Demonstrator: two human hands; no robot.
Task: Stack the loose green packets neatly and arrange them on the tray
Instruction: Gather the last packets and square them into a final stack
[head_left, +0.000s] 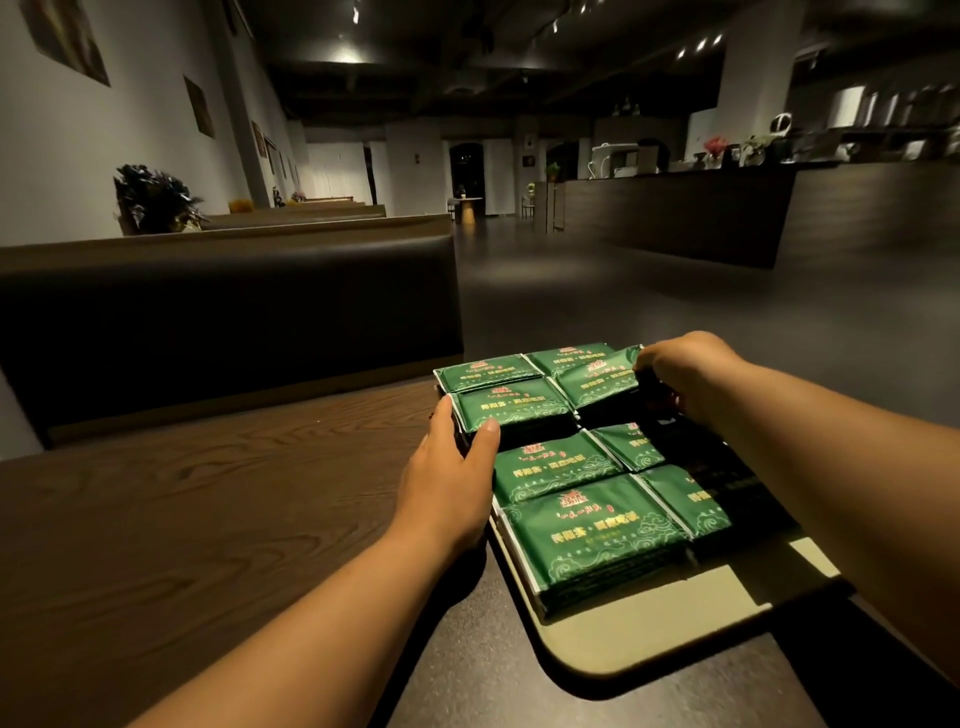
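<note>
A person's left hand (447, 467) grips a stack of glossy green foil packets (511, 410) in the left column of a pale cream plastic tray (649, 623), thumb laid on the stack's near top edge and fingers against its outer side. The right hand (685, 379) pinches the right edge of a single tilted green packet (597, 382), which sits askew atop the neighbouring stack. The packets, printed with gold and red lettering, stand in two columns of stacks covering the tray's far part; its near rounded corner lies bare. The tray rests on a dark wood-grain table (208, 519), with a dark padded bench (234, 312) beyond it and a long dark counter (675, 218) across the dim room.
</note>
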